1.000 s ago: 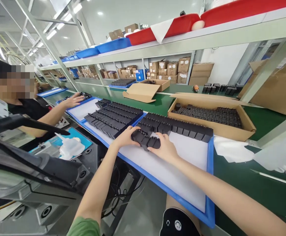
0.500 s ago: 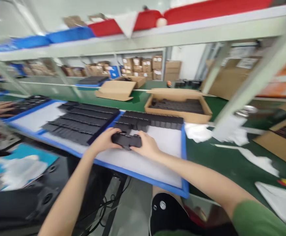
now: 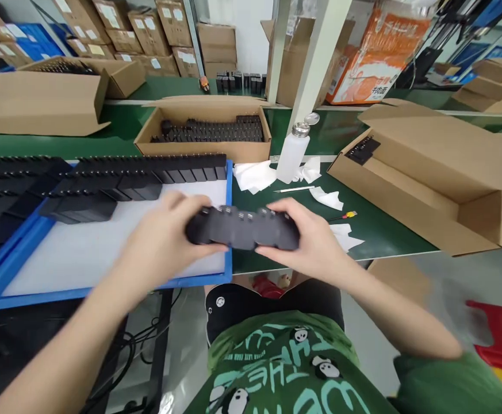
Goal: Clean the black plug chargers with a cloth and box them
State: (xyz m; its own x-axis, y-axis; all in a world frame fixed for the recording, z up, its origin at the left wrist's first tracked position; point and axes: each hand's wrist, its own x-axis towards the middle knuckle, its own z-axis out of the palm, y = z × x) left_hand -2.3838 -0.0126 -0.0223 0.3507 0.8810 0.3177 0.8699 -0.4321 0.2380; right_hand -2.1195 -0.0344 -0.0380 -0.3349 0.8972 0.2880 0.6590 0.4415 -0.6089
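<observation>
Between my two hands is a short row of black plastic blocks [image 3: 244, 228] with small shiny metal bits along the top edge. My left hand [image 3: 167, 236] pinches its left end, thumb below and fingers above. The right end sits in the grip of my right hand [image 3: 302, 236]. The row is held level in the air, over the right rim of a blue-edged tray [image 3: 228, 230] with a white lining. More black blocks [image 3: 147, 169] stand in rows along the back of that tray. What exactly the blocks are I cannot make out.
An open cardboard box [image 3: 203, 150] with black blocks stands behind the tray. To the right is a long open carton [image 3: 432, 190] with a few black pieces. A white bottle [image 3: 294, 150], crumpled tissues [image 3: 255, 175] and a thin white stick [image 3: 294, 189] lie near the shelf post [image 3: 317, 63].
My view has swung right and down. Both hands have carried the row of black blocks from over the white lining to the tray's right rim, still gripping both ends.
</observation>
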